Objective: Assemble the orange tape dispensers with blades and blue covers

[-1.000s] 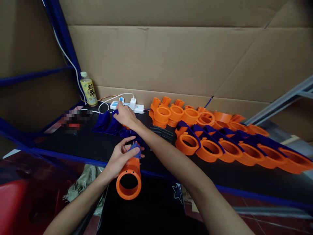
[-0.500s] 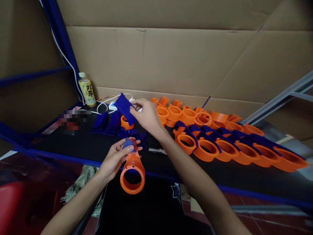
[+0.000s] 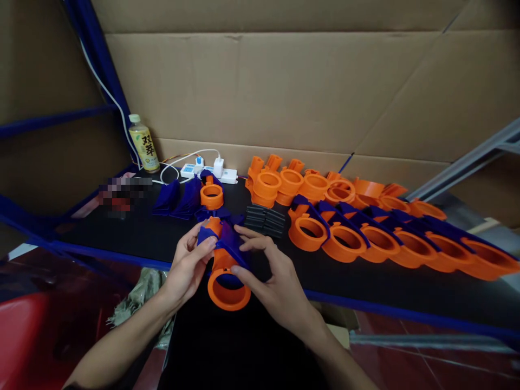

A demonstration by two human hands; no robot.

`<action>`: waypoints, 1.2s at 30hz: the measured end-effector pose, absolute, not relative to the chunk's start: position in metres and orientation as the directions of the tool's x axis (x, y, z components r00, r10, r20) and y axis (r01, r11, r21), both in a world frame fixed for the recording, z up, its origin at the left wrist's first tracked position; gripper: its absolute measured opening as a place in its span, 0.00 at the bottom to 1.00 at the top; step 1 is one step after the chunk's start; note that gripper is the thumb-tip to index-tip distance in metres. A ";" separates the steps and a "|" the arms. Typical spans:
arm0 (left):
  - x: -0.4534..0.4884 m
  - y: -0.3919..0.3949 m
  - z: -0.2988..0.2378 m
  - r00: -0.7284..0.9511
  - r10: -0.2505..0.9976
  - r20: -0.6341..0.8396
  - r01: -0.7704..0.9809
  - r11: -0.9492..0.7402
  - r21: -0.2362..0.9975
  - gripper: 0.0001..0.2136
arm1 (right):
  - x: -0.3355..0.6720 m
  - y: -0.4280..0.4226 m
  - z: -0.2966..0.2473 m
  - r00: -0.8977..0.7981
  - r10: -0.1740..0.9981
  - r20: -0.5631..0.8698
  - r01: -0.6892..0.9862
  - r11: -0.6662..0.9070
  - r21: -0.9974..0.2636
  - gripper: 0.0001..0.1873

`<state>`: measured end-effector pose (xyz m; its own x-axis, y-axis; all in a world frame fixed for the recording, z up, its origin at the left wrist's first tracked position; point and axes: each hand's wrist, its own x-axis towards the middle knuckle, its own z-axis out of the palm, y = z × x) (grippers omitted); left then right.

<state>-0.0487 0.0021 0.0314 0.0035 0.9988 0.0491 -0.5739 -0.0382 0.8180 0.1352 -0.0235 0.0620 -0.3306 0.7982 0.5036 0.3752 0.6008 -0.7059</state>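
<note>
Both hands hold one orange tube-shaped plastic part (image 3: 226, 281) just in front of the black table's blue edge (image 3: 122, 259). My left hand (image 3: 187, 266) grips its upper end, where a small blue piece sits. My right hand (image 3: 273, 281) presses a dark blue flat piece (image 3: 232, 244) against the side of the tube with thumb and fingers. Behind them on the table lie a pile of blue flat pieces (image 3: 181, 196) and a single orange ring part (image 3: 212, 196).
A stack of small black pieces (image 3: 265, 219) lies mid-table. Rows of orange rings with blue pieces (image 3: 390, 241) and bare orange parts (image 3: 292, 183) fill the right side. A bottle (image 3: 143, 144) and a white power strip (image 3: 211, 172) stand by the cardboard wall.
My right hand lifted a blue flat piece from the pile at the back, carried it toward me, and now holds it against the orange tube. The left hand kept hold of the tube.
</note>
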 end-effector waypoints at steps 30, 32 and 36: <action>-0.042 -0.015 0.031 0.248 0.960 0.131 -0.490 0.008 0.872 0.32 | 0.134 -0.030 0.039 -0.086 0.976 0.199 -0.071 0.193 -0.979 0.10; -0.043 -0.017 0.030 0.269 0.951 0.151 -0.492 0.001 0.870 0.34 | 0.133 -0.029 0.037 -0.057 0.987 0.149 -0.150 0.139 -0.979 0.12; -0.046 -0.019 0.025 0.298 0.932 0.205 -0.493 -0.034 0.870 0.34 | 0.130 -0.034 0.038 -0.074 0.995 0.062 -0.273 0.039 -0.961 0.12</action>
